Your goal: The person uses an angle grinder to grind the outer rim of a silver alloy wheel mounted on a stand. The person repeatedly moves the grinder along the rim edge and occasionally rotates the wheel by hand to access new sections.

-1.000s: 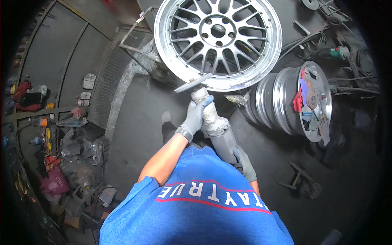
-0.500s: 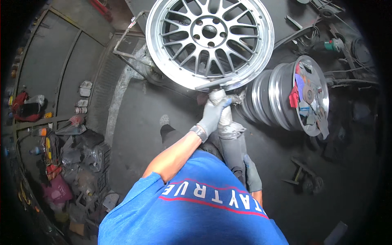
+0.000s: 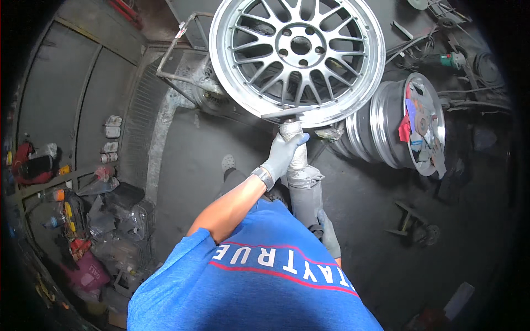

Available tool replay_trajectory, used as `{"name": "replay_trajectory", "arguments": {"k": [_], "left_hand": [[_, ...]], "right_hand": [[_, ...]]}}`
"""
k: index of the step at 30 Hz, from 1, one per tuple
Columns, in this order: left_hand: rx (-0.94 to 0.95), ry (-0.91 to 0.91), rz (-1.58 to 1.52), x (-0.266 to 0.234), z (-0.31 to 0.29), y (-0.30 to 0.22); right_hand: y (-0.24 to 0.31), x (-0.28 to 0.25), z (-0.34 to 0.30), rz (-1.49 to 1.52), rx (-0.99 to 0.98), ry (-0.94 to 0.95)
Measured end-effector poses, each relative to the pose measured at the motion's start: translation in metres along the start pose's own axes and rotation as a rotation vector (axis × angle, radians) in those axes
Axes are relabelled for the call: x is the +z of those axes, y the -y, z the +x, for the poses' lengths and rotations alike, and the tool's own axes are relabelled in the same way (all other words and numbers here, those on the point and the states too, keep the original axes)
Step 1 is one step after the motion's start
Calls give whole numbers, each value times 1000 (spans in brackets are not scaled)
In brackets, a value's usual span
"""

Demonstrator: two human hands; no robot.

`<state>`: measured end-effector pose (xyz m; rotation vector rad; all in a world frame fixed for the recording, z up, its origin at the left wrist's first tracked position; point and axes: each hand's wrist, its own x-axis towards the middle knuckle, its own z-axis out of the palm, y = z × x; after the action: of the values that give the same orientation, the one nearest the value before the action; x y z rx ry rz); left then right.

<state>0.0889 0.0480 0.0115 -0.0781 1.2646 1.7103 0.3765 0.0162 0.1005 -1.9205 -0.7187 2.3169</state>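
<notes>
Head view: gloved hands point(image 3: 284, 154) gripping cyl. grey tool point(image 3: 306, 201), rough whitish wrap point(image 3: 298, 158); flat disc point(image 3: 286, 112) nr shiny spoked metal wheel point(image 3: 293, 59).

The wheel point(image 3: 314, 41) has a glossy metal lip point(image 3: 338, 110), the power tool point(image 3: 305, 198) looks matt, the shirt point(image 3: 248, 300) cloth.

A long grey cylindrical power tool point(image 3: 305, 198) lies between a worker's blue fabric shirt point(image 3: 248, 281) and a round silver spoked metal wheel point(image 3: 292, 58) — grey tubular metal frame point(image 3: 169, 52) to that wheel's left, barrel-shaped silver metal wheel point(image 3: 391, 124) to its right, green-and-grey grinder point(image 3: 454, 60) farther back.
</notes>
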Motion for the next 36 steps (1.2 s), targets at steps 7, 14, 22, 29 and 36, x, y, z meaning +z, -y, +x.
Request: {"name": "replay_trajectory", "arguments": {"k": [7,14,22,29,36], "left_hand": [[-43,78,-20,-79,9,-50],[-166,165,-102,-117,18,-88],[-133,285,-193,-136,-3,-124],[-64,232,-387,-191,-14,-150],[74,21,-339,-216,-16,-153]], "right_hand": [[-50,67,27,-100,-278,132],[-73,118,30,-251,-429,20],[-92,137,33,-270,-547,-68],[-32,145,46,-680,-598,81],[139,108,122,-874,-866,-129]]}}
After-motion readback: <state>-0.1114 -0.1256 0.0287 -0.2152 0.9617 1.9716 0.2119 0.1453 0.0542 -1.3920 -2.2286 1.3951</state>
